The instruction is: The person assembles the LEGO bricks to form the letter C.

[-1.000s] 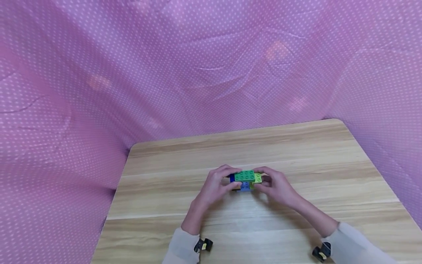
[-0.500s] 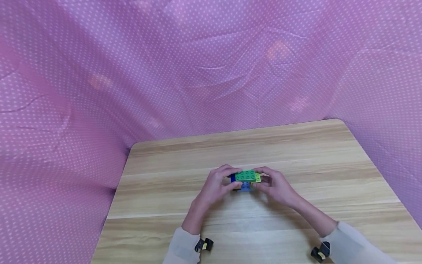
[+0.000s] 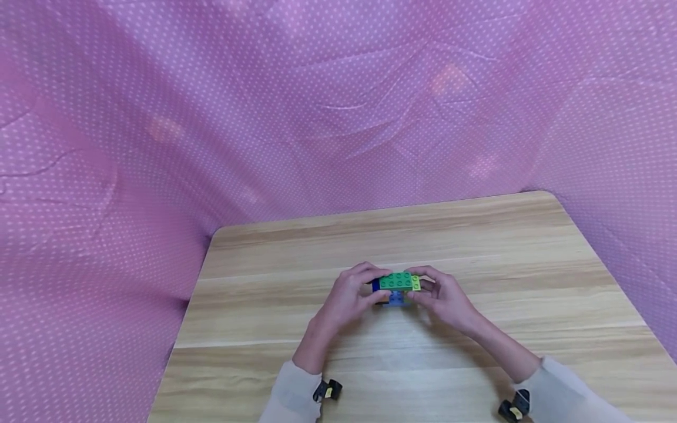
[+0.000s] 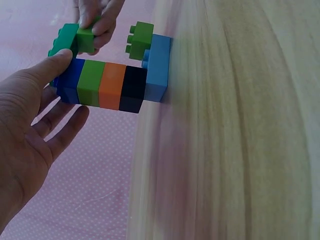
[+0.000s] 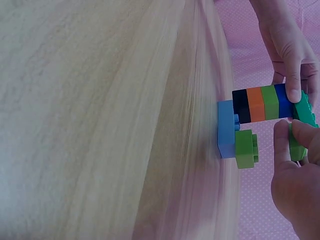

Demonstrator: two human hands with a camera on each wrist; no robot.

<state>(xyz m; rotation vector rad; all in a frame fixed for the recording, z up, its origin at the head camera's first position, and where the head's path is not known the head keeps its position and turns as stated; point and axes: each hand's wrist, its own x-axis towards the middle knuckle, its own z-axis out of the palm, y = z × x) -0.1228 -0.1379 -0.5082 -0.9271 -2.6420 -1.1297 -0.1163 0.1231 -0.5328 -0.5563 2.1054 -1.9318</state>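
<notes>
A toy building-brick structure stands on the table. Its base is a light blue brick point(image 4: 158, 67). One end carries a column of black point(image 4: 133, 90), orange point(image 4: 111, 86), lime point(image 4: 91, 82) and dark blue point(image 5: 284, 101) bricks; a small lime brick point(image 5: 244, 149) sits on the other. Across the column's top lies a long green brick point(image 3: 395, 281), overhanging to the right. My left hand point(image 3: 349, 294) pinches the column's top, thumb where dark blue meets green. My right hand point(image 3: 441, 296) pinches another lime brick point(image 4: 85, 40) at the green brick's overhanging end, with a gap above the lower lime one.
The wood-grain table point(image 3: 423, 364) spreads around the bricks. Pink dotted cloth point(image 3: 338, 117) hangs behind and at both sides. A small black device is strapped at each wrist, over light sleeves point(image 3: 296, 388).
The long green brick and the lime brick at its end shift slightly to the right in the head view. Both hands keep their grips.
</notes>
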